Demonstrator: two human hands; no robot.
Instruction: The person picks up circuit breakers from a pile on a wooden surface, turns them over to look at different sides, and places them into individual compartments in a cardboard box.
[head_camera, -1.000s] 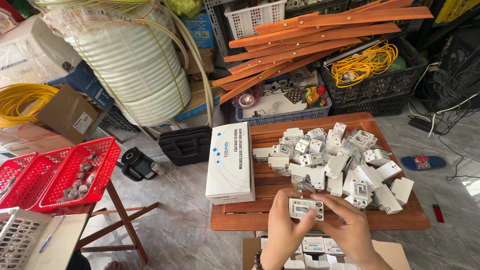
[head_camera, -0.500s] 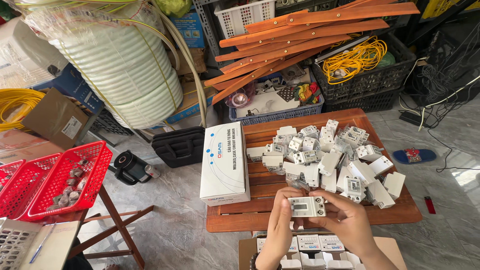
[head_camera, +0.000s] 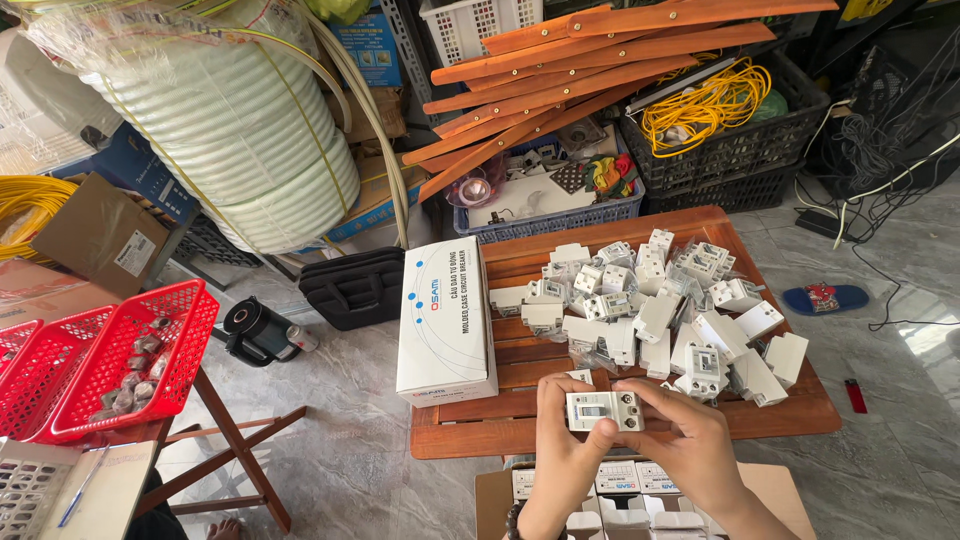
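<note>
White breaker module (head_camera: 605, 410) pinched at both ends, left hand (head_camera: 563, 455) thumb and fingers closed on its left end, right hand (head_camera: 690, 445) closed on its right end, held face-up over the near edge of the wooden slatted table (head_camera: 620, 425). Heap of similar white modules (head_camera: 660, 305) just beyond the hands; long white carton (head_camera: 445, 320) ahead-left of the left hand. Open cardboard box (head_camera: 640, 495) of packed units right under the wrists.
</note>
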